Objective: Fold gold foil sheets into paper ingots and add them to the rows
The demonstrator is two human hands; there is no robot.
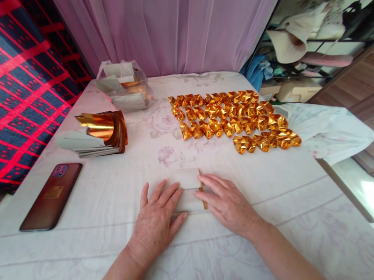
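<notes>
A small sheet of paper [188, 179], whitish on top with a narrow gold strip along its right side, lies on the table in front of me. A crease or edge runs across its middle. My left hand [159, 213] rests flat at the left side of the sheet, fingers spread and fingertips touching it. At the opposite side, my right hand [227, 202] has its fingers stretched out, their tips on the gold strip; its thumb is hidden. Beyond the sheet, to the right, several folded gold foil pieces [225, 111] stand in rows.
A fanned stack of gold-and-white paper sheets [97, 147] stands back left, with a clear plastic bag [144, 83] of more paper behind it. A phone [52, 195] lies at the left. The cloth-covered table [114, 175] meets a purple curtain [168, 24]; cluttered shelves [320, 38] are at right.
</notes>
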